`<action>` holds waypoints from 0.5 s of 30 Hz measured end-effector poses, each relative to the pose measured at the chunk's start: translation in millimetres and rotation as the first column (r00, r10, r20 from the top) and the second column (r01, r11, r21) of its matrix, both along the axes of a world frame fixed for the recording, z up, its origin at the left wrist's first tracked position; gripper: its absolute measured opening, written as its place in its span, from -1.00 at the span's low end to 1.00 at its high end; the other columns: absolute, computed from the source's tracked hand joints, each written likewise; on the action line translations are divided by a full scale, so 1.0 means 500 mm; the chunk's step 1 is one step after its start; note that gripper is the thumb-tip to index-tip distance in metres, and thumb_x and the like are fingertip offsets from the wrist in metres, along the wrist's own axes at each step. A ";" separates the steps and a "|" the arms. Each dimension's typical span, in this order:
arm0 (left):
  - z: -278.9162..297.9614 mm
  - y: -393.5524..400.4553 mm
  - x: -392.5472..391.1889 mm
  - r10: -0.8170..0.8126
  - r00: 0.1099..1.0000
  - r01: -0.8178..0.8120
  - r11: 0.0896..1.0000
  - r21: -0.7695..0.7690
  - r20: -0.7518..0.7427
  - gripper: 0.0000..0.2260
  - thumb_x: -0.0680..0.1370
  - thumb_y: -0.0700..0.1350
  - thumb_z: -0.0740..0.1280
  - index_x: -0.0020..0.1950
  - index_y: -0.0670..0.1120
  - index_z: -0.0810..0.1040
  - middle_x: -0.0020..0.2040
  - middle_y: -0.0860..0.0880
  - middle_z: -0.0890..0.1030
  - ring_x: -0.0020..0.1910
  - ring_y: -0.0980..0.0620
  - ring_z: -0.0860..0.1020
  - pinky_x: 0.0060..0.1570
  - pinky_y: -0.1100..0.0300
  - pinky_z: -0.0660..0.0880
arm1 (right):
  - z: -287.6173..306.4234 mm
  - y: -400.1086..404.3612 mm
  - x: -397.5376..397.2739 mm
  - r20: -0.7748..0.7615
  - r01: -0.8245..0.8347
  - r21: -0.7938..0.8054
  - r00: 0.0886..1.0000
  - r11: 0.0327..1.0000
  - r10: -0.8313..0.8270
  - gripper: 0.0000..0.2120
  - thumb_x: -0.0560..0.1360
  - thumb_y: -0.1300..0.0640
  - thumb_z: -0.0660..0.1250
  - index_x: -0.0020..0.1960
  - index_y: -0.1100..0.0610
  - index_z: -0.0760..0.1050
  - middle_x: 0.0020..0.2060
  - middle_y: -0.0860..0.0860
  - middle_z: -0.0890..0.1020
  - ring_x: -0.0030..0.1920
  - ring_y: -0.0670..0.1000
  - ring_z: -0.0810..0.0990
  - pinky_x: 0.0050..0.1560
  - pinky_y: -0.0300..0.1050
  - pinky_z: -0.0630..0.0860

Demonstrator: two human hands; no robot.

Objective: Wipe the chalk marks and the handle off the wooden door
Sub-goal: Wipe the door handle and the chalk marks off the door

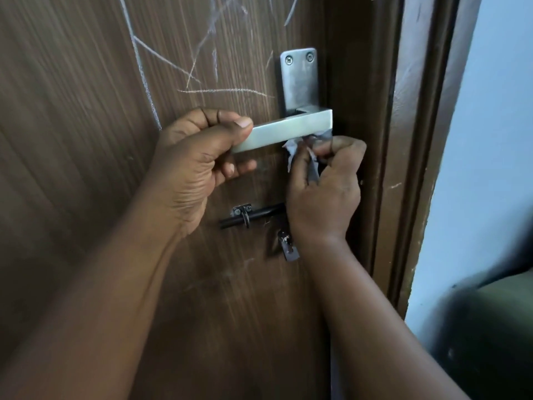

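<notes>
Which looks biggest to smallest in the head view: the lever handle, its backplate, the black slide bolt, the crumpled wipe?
1. lever handle
2. backplate
3. black slide bolt, partly hidden by the right hand, so unsure
4. crumpled wipe, mostly hidden inside that grip

brushed matt metal handle [284,131], grained brown wooden door [86,111], crumpled white tissue [300,153], black metal bolt [253,216].
</notes>
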State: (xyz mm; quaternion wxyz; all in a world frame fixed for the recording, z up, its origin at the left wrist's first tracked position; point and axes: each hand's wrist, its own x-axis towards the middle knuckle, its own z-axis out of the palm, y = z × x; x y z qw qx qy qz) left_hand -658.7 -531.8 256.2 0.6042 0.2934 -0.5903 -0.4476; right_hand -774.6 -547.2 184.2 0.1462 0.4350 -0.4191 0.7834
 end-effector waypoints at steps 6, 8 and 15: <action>-0.004 0.001 0.000 0.009 1.000 -0.010 1.000 -0.027 -0.007 -0.86 0.46 -0.24 0.38 -0.23 -0.06 0.47 -0.45 0.09 0.55 -0.59 0.21 0.32 -0.19 0.13 0.62 | -0.041 0.042 -0.026 -0.092 -0.173 0.008 0.981 0.985 0.173 -0.63 0.45 0.34 0.39 -0.06 -0.03 0.27 -0.13 -0.04 0.54 0.00 -0.14 0.61 -0.10 -0.46 0.50; -0.006 0.002 0.003 0.008 1.000 -0.009 1.000 -0.027 -0.012 -0.88 0.43 -0.21 0.40 -0.23 -0.06 0.48 -0.43 0.09 0.56 -0.58 0.22 0.34 -0.13 0.10 0.60 | -0.029 0.040 -0.031 -0.001 -0.138 -0.039 0.990 0.990 0.138 -0.62 0.46 0.35 0.37 -0.06 -0.02 0.23 -0.13 0.04 0.55 -0.02 -0.09 0.64 -0.08 -0.44 0.49; -0.003 0.008 0.003 0.010 1.000 -0.010 0.999 -0.048 0.000 -0.87 0.52 -0.22 0.33 -0.20 -0.07 0.45 -0.48 0.13 0.51 -0.59 0.23 0.38 -0.07 0.03 0.48 | 0.007 0.015 0.009 0.045 -0.148 0.007 0.988 0.989 0.147 -0.69 0.45 0.32 0.36 -0.07 0.06 0.24 -0.23 -0.24 0.41 -0.16 -0.14 0.56 -0.19 -0.43 0.43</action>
